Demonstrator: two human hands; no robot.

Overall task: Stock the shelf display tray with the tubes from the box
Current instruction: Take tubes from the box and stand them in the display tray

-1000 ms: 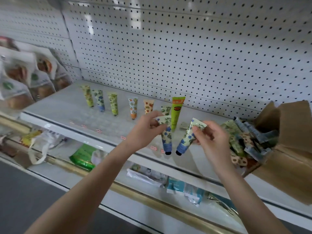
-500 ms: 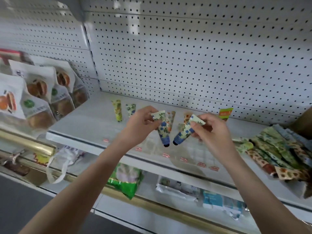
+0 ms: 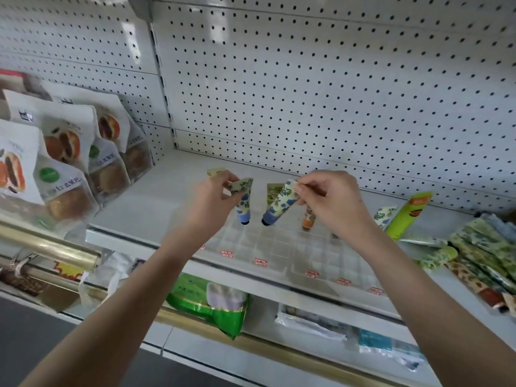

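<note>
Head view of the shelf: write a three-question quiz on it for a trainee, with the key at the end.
1. True or false: the left hand pinches the left tube and the right hand pinches the right tube, each by its flat end, cap down.
2. Where does the tall green tube stand? A) left of the left hand B) right of the right hand C) on the lower level
3. Fill in: the loose tubes lie heaped at the far ____ of the shelf.

Key: 1 true; 2 B; 3 right.
</note>
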